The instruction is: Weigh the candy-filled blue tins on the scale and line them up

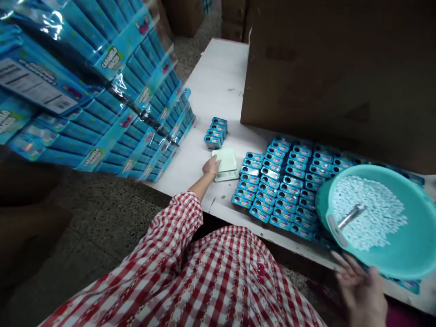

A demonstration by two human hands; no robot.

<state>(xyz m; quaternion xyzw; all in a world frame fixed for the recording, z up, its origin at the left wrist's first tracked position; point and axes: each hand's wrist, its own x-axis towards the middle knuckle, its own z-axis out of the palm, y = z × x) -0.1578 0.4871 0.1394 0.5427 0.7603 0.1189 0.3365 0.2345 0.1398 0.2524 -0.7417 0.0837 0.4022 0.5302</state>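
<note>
My left hand [210, 166] grips the left edge of a pale green kitchen scale [226, 160], its fingers closed at the side of the weighing plate. Nothing lies on that plate. Just behind the scale a short row of small blue boxes [217, 132] stands on the table. My right hand [361, 284] is at the lower right, blurred, fingers apart, just below a turquoise basin [417, 218]. I see nothing in it. Inside the basin are many small pale blue candies [371, 209], with a metal scoop [350, 217] resting on them.
Rows of small blue boxes with round dark openings [272, 190] cover the table between scale and basin. A large cardboard box [327, 81] rises behind them. Plastic-wrapped stacks of blue cartons [112, 104] stand at the left. The white table [218, 77] extends to the back.
</note>
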